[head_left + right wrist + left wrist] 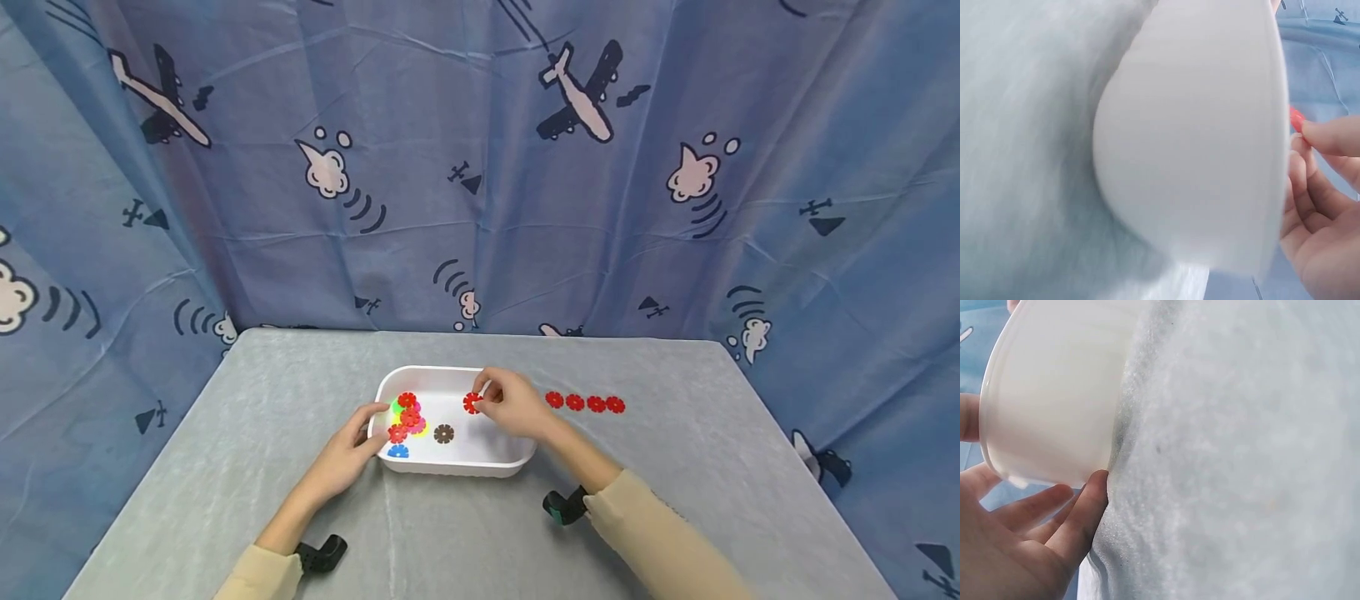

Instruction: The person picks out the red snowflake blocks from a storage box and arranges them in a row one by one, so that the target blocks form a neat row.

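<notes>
A white plastic tray [465, 460] stands on the table, with several notched plastic discs in its left part. My left hand [347, 454] grips the tray's left end, thumb over the rim; in the left wrist view its fingers [1088, 515] lie against the outer wall. My right hand [517, 406] is over the tray's right part and pinches a red notched disc [471, 403] between thumb and fingertips. That red disc [1297, 119] peeks past the rim in the right wrist view. A brown disc [443, 433] lies apart on the tray floor, and a blue disc [398, 451] near the front left.
Several red discs [586, 403] lie in a row on the grey tablecloth [660, 467] right of the tray, partly close behind my right hand. A blue curtain [480, 167] with printed planes hangs behind the table's back edge.
</notes>
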`<state>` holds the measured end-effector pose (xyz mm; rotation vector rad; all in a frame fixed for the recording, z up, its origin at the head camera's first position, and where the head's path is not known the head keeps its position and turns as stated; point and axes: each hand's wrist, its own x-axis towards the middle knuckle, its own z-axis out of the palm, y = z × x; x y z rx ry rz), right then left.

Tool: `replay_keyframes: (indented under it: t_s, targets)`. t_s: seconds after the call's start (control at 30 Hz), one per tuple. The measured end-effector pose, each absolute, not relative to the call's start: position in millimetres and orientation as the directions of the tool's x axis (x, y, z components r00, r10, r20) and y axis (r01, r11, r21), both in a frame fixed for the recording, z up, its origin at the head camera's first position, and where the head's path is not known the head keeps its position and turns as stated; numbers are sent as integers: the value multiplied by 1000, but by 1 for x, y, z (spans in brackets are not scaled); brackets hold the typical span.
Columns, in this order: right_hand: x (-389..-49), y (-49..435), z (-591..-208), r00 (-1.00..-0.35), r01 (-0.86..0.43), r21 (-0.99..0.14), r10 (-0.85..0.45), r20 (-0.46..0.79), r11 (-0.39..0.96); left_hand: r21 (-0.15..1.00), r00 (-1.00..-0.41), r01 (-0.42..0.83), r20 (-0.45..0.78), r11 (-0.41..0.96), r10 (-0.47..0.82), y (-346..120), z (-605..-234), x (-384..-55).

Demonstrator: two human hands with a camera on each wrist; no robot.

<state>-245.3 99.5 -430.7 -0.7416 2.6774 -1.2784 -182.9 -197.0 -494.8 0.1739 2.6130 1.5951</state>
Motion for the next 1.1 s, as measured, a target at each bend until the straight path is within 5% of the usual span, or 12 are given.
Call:
replay_keyframes:
  t_s: [1.1]
  targets:
    - [-249, 296, -465, -991, -124, -792, -32, 132, 598, 887, -990, 57, -10, 458, 141, -199, -496, -183]
